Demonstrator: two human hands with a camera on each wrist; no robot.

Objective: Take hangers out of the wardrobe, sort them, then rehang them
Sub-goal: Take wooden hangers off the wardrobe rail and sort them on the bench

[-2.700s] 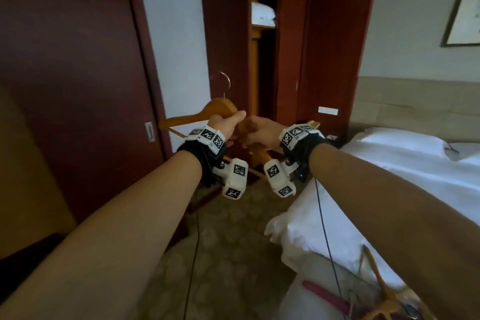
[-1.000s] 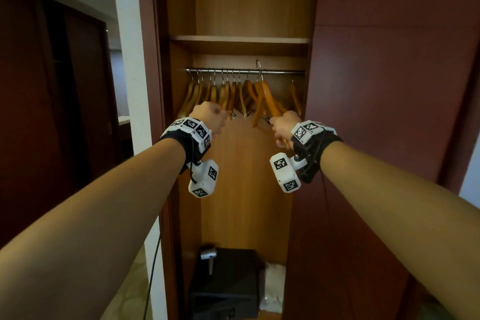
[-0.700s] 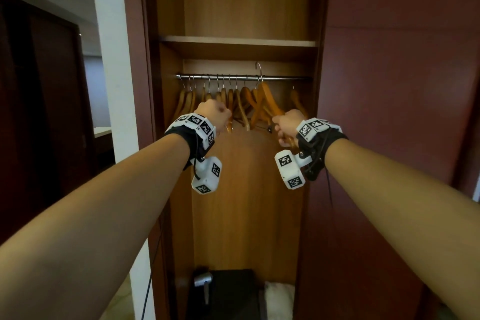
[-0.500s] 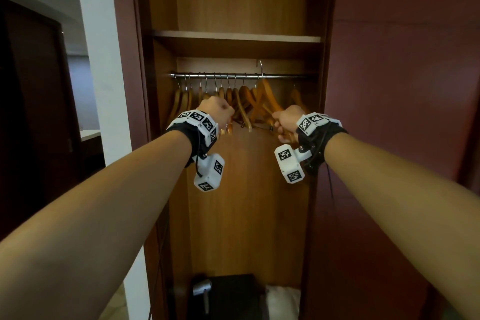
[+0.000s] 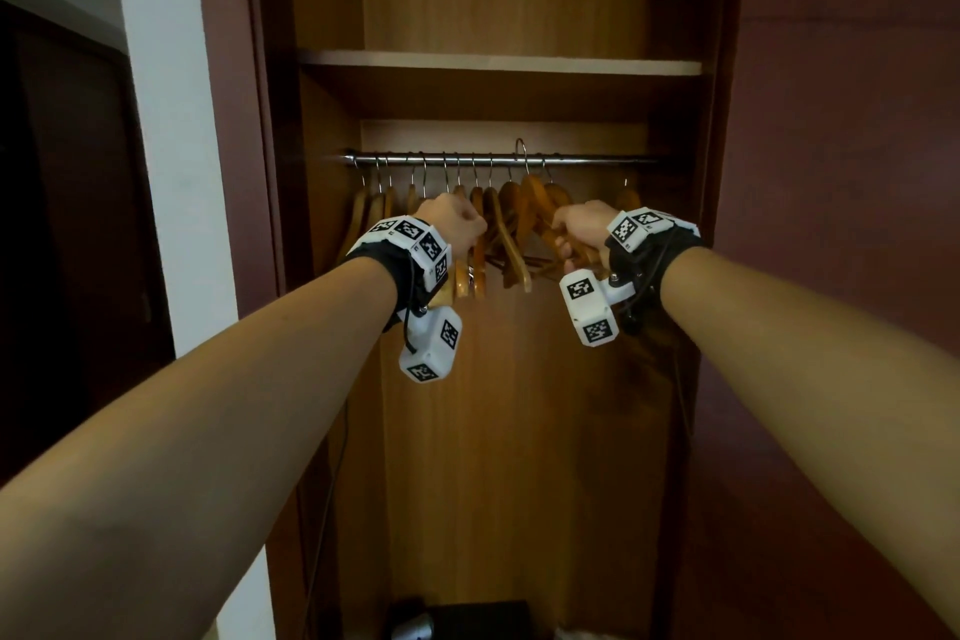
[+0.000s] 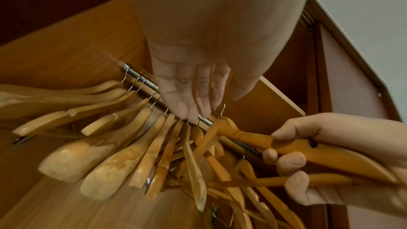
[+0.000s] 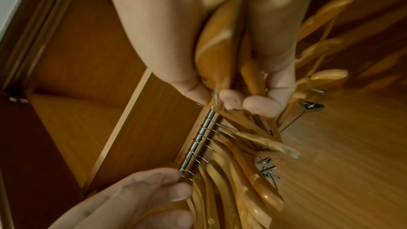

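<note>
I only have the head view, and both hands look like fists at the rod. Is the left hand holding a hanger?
Observer: No. The left wrist view shows the left hand with straight fingers reaching to the rod and gripping nothing.
Operator: And the right?
Observer: The right hand curls round one hanger, taking its arm and lower bar together.
Operator: Are the hung hangers all alike?
Observer: No. The right wrist view shows metal clips on some of them.
</note>
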